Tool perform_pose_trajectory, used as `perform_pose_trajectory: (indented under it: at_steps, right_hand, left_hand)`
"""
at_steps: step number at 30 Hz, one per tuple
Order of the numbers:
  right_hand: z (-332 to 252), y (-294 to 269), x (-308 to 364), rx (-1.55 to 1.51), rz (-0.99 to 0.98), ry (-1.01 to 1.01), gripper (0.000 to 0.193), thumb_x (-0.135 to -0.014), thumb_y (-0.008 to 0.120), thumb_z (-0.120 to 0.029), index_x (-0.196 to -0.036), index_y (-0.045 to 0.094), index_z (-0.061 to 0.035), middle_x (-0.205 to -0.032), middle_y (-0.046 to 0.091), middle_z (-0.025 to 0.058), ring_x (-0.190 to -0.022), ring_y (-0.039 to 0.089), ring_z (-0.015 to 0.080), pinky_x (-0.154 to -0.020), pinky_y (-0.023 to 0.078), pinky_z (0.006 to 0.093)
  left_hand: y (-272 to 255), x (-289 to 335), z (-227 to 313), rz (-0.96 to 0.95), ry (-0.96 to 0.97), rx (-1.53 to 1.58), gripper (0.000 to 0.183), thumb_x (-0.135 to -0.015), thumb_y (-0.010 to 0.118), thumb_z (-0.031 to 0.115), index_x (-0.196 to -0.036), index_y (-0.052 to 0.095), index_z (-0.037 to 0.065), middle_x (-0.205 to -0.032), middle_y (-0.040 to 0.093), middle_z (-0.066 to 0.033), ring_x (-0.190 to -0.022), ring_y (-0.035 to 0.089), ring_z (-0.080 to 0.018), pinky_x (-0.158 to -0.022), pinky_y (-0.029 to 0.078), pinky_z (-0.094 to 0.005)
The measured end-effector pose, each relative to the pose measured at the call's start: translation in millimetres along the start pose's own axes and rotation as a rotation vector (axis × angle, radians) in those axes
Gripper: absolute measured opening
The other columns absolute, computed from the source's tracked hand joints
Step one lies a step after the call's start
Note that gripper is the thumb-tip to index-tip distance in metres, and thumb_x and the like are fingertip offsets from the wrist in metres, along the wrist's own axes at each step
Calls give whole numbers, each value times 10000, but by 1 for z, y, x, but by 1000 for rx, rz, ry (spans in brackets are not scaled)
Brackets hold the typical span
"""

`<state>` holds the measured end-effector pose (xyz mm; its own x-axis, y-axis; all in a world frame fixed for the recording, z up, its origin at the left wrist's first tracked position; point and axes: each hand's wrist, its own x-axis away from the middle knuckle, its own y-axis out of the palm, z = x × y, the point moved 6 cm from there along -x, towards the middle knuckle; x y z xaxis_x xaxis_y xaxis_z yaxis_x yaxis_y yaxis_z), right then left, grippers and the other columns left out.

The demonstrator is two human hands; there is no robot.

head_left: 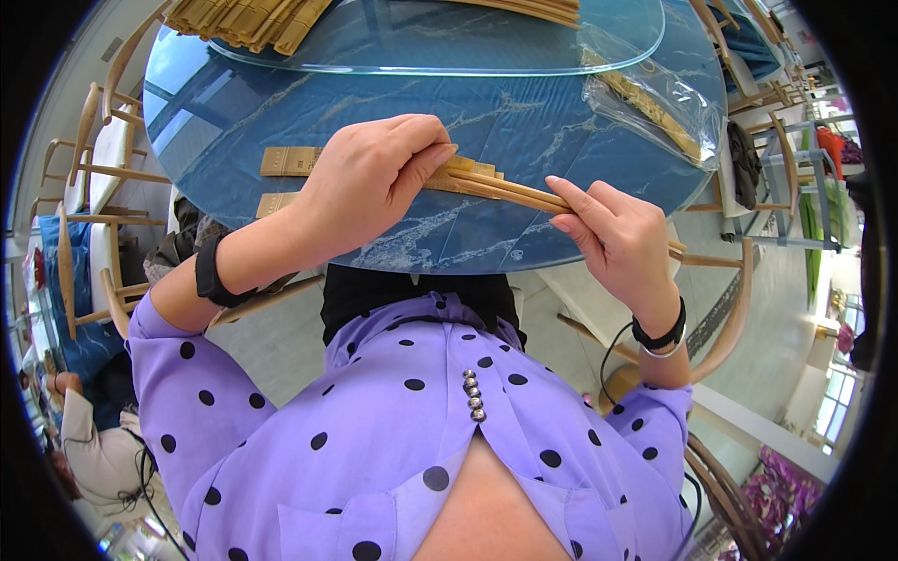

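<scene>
A pair of pale wooden chopsticks slants over the table's near edge. My right hand is closed round them, thumb and forefinger pinching, and their rear ends show past the palm. At their left ends my left hand is closed in a pinch; a gold-brown paper sleeve shows at its fingertips. How far the chopsticks sit inside that sleeve is hidden. Under and beside the left hand, flat gold-brown paper sleeves lie on the table, partly covered by the hand and wrist.
The blue marbled table carries a raised glass turntable. On it rest a stack of sleeved chopsticks and some loose chopsticks. A clear plastic bag with gold-brown sleeves lies at right. Wooden chairs stand around.
</scene>
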<state>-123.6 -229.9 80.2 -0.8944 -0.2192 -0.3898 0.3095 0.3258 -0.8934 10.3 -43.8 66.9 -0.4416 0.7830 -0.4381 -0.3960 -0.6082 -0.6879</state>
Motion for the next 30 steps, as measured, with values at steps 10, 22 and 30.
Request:
perform_pose_trajectory:
  at_steps: [10,22,30]
  right_hand:
    - [-9,14,16,-142,179,259,345,-886,782,-208,-1194,734,-58,-686,522,55,-536,519,194,-478,405,329]
    - [-77,58,5,-191,259,177,407,-913,756,-177,-1282,687,-21,-721,510,57,-566,518,202,-488,422,341]
    - [-72,59,4,-189,234,229,405,-918,753,-157,-1294,675,-26,-716,498,57,-563,515,206,-490,426,350]
  left_hand:
    - [-47,9,43,358,221,-409,215,-959,708,218,-1011,682,12,-839,639,-73,-666,582,-226,-624,471,-310]
    - [8,82,13,592,-536,814,323,-1103,524,233,-1141,723,-19,-792,590,23,-711,472,-19,-601,361,-178]
    - [12,87,-1,593,-555,639,242,-1055,613,166,-959,710,-34,-792,605,-6,-687,467,-21,-572,348,-206]
